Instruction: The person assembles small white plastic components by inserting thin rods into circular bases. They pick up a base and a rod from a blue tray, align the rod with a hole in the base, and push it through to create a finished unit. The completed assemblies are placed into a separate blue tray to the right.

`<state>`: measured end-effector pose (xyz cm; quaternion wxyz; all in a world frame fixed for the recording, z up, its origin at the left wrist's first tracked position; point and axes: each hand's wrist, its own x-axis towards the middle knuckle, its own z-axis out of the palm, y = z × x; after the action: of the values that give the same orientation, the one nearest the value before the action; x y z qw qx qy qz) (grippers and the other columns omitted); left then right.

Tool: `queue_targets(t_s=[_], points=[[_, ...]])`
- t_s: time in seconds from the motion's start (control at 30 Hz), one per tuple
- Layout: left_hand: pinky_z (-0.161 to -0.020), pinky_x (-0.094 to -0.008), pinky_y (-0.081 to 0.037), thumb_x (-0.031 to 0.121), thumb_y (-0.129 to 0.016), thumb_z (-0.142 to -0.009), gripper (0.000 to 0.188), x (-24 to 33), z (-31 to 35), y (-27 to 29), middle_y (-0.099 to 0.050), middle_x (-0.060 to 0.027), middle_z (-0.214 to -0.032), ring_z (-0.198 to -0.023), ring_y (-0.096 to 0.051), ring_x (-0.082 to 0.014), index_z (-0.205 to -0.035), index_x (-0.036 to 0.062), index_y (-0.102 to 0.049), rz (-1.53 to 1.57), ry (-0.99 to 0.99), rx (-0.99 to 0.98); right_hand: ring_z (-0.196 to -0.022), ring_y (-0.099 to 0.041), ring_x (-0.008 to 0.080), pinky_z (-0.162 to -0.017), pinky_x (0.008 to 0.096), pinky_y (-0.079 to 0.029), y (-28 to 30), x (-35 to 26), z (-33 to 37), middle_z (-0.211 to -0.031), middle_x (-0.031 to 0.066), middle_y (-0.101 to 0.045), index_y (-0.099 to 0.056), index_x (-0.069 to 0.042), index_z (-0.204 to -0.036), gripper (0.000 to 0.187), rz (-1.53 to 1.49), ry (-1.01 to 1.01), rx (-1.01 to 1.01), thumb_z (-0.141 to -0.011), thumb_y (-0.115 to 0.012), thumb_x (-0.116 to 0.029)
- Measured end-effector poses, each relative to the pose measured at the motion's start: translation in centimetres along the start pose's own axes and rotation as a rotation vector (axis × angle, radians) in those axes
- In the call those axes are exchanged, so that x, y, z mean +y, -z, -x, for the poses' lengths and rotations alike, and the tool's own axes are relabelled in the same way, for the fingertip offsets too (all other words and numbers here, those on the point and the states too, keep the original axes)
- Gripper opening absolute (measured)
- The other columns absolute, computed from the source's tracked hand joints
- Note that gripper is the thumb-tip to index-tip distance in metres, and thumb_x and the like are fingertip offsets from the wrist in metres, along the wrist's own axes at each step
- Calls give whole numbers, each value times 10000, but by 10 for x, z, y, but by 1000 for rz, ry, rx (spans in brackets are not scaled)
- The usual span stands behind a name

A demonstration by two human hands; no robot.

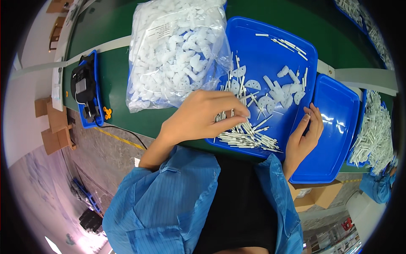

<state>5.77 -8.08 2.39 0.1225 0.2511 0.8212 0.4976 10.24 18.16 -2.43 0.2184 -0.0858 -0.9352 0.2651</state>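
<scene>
The thumb and forefinger of the left hand (202,113) were bent, with their tips close together above the near left part of a blue tray (258,53); I could not tell if they grasped a piece. Small shiny parts showed in the gap under the bent fingers, but whether the hand held them was not clear. The right hand (304,137) was at the right rim of this tray, its fingers half curled and pointing away from the person; if something was between the tips, I could not tell.

Just below the left fingertips lay a heap of thin white rods (249,139), inside the tray along its near edge. Their long axes ran mostly from left to right, with the right ends sloping toward the person. Left of the tray's middle, other rods pointed away from the person, and in the far right corner a few lay slanted.

White flat pieces (277,93), some half-round, were scattered beyond the heap. The blue bottom of the tray showed between these and the far rods, and also beside the right hand. A clear bag (177,59) of white pieces pressed near the left edge, and a second blue tray (325,156) stood just beside the right edge.
</scene>
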Motion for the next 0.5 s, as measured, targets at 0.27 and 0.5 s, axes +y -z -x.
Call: queue_targets(t_s=[0.27, 0.5], points=[[-464, -265, -413, 149, -822, -707, 141, -42, -2, -45, -651, -4, -673, -541, -559, -156, -767, 92, -708, -368, -227, 180, -1209, -548, 342, -1018, 423, -409, 0, 5, -3, -1209, 143, -641, -671, -7, -1038, 168, -36, -12, -5, -934, -544, -40], [-473, -258, -426, 102, -805, -676, 109, -47, -2, -40, -672, -18, -674, -533, -586, -165, -735, 89, -714, -206, -373, 126, -1230, -537, 362, -1021, 441, -414, 0, 11, -1, -1207, 143, -641, -670, -16, -1040, 166, -51, -5, 0, -938, -545, -56]])
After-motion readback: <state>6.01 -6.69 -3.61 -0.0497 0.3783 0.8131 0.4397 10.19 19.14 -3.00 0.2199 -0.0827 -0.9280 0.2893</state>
